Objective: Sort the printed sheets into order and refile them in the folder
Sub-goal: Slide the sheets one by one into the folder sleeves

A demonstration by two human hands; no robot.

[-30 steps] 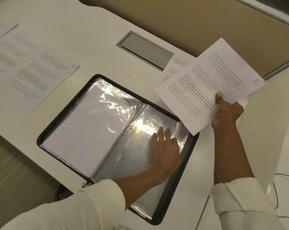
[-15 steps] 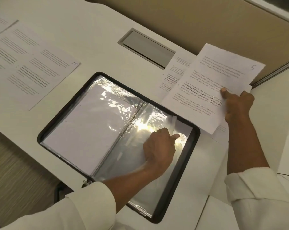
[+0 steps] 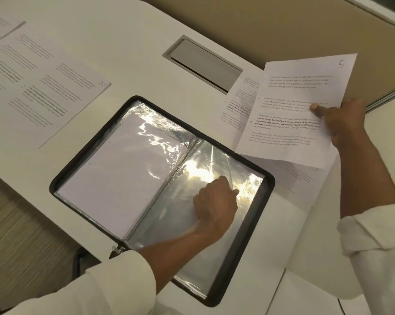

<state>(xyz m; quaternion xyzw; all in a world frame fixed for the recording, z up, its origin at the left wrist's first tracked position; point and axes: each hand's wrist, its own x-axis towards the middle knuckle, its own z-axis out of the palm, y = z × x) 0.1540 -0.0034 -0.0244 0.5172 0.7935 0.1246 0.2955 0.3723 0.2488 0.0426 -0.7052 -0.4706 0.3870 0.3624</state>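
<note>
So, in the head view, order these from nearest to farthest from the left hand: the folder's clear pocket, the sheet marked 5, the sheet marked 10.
1. Clear pocket: right half of the folder, pinched by the left hand.
2. Sheet marked 5: raised, right of the folder.
3. Sheet marked 10: flat on the desk, far left.

An office, white tabletop (image 3: pixel 128 53) with a grey cable hatch (image 3: pixel 203 62) set flush in it, beige partition panel (image 3: pixel 271 26) along its far edge, striped carpet (image 3: pixel 21 235) below, printed sheets (image 3: pixel 44 87) and a black zip folder (image 3: pixel 268 187) lying on top.
</note>
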